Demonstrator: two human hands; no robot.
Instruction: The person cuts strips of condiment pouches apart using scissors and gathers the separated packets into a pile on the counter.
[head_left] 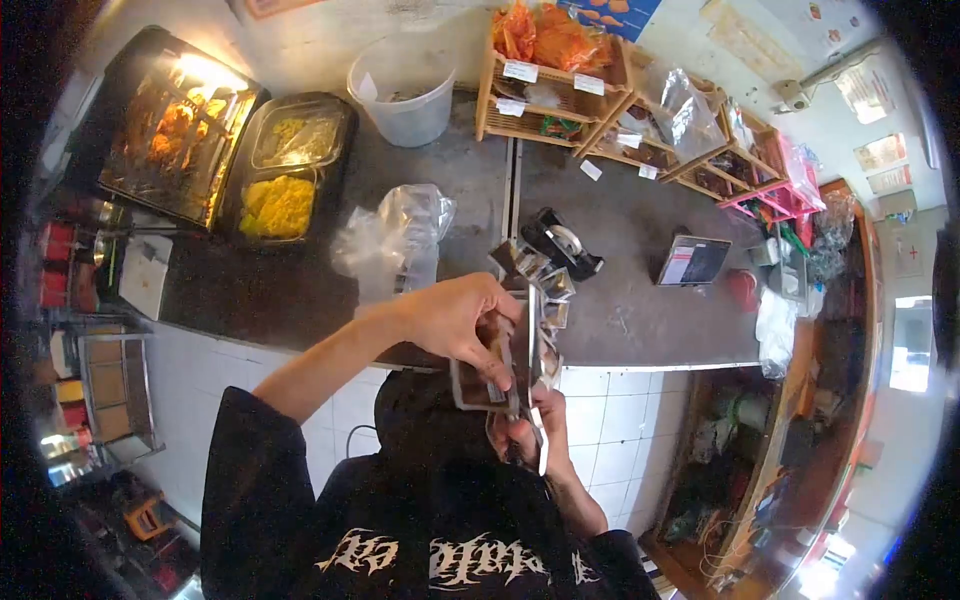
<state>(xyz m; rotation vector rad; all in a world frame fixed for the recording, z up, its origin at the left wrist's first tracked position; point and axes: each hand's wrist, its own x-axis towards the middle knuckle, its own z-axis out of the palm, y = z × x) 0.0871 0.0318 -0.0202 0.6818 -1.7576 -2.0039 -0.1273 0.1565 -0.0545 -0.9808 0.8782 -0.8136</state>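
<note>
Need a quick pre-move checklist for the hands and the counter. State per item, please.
1. Left hand has the clear plastic pack: ok, thumb and fingers close on it.
2. Right hand grip secure: cannot tell; it is at the near end, partly hidden.
3. Pack sealed: cannot tell, its closure does not show clearly.
4. Space just beyond the hands clear: not ok, small shiny squares and the black tape dispenser crowd it.
5. Clear plastic bags unobstructed: ok, on the counter beyond the left forearm, nothing on top.
</note>
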